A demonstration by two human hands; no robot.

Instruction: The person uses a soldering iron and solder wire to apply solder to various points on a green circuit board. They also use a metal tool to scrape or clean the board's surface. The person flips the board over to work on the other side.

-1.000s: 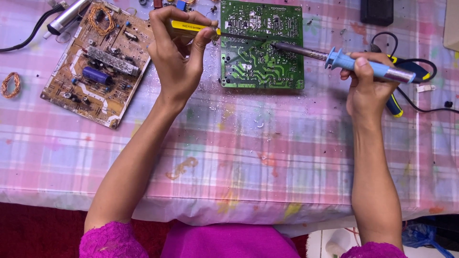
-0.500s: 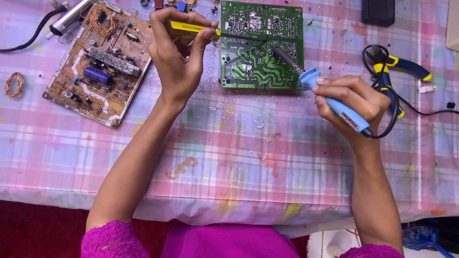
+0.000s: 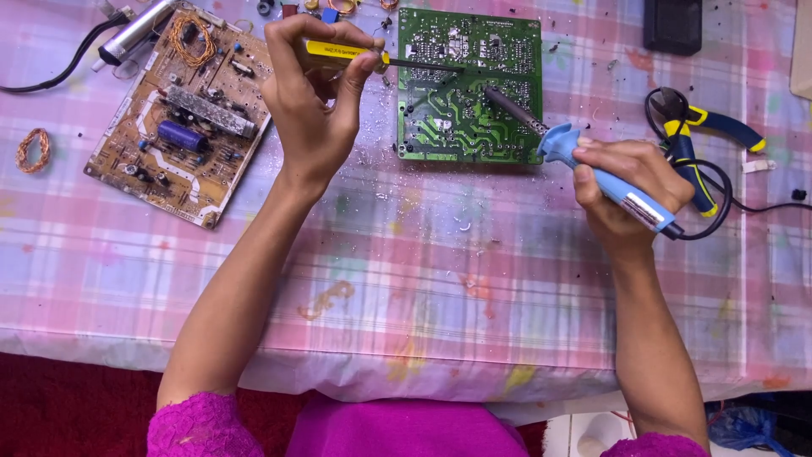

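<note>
Since a second ago, the right hand (image 3: pixel 630 190) has drawn its blue soldering iron (image 3: pixel 592 169) closer, tip resting on the green circuit board (image 3: pixel 469 89). Left hand (image 3: pixel 317 97) grips a yellow screwdriver (image 3: pixel 342 53), blade seemingly touching that board. Steady both tips on one joint.

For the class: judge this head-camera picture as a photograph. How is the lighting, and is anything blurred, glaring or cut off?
Head view: soft, even light, shadows faint under the left hand and right hand; green circuit board and blue soldering iron sharp, no motion blur; slight sheen on the yellow-handled screwdriver; brown circuit board clear; black box cut by the top edge.
</note>
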